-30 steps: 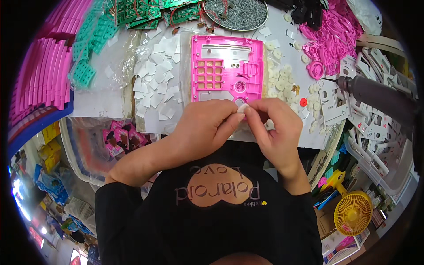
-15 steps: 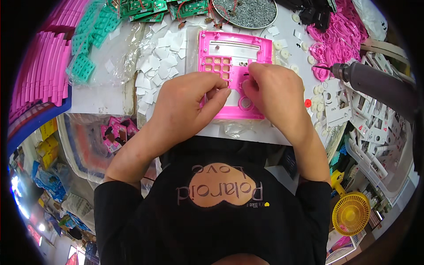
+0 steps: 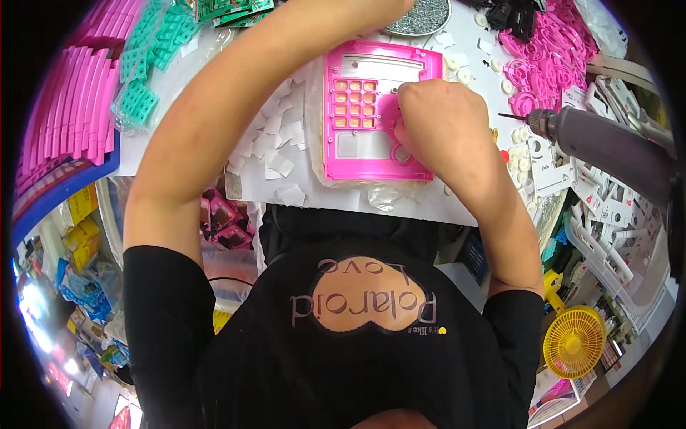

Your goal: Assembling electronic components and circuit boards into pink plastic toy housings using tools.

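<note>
A pink plastic casing (image 3: 379, 174) lies on the table in front of me, its inside facing up, with a grid of small square openings on its left and a ring-shaped part at the lower right. Over its right side rests my right hand (image 3: 444, 118), the fingers curled down and closed; what they pinch is hidden beneath the hand. My left arm stretches far forward, and my left hand (image 3: 386, 8) is at the top edge, beside the round metal tray of screws (image 3: 427, 25). Its fingers are cut off from view.
An electric screwdriver (image 3: 600, 136) juts in from the right, bit pointing left. White paper pieces (image 3: 275, 136) lie left of the casing. Green circuit boards (image 3: 225, 8), teal keypads (image 3: 136, 104), pink rings (image 3: 547, 57), white parts (image 3: 614, 179) and stacked pink casings (image 3: 78, 107) surround the workspace.
My left hand has left the casing and reached forward to the tray of screws. My right hand stays at the casing's right side, now more closed over it.
</note>
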Demonstrator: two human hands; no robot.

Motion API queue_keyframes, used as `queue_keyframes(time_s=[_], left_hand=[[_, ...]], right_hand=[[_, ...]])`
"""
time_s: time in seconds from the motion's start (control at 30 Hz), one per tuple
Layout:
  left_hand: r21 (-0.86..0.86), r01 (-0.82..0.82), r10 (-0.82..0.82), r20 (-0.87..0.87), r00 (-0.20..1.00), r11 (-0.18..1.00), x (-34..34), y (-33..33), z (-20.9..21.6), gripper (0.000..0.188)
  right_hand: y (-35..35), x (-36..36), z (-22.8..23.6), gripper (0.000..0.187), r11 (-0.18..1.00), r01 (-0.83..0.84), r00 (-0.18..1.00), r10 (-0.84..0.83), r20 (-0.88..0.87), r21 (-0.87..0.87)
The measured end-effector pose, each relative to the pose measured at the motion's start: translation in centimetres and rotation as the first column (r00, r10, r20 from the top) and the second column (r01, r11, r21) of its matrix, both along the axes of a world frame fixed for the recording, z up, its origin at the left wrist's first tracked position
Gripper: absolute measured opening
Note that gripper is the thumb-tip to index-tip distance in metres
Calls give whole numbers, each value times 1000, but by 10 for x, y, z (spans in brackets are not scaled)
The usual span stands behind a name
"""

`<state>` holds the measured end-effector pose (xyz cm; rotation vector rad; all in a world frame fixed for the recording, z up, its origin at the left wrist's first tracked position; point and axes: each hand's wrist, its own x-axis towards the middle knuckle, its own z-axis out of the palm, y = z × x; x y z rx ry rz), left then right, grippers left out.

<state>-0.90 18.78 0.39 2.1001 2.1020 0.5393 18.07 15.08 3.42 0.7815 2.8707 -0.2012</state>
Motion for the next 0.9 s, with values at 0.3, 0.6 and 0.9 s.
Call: queue_keyframes(time_s=[0.3,0.6,0.9], left_hand=[[7,116,-104,-379,920,993,-28,18,-28,18],[-86,100,-123,-337,933,991,-24,31,-12,28],[371,212,-327,280,903,904,4,-54,1,8]], right_hand=[[-31,38,29,20,961,47,821,-192,-537,-272],[86,111,72,44,841,-358,28,-424,-905,-405],[54,53,44,44,617,-513,298,-524,-798,-597]])
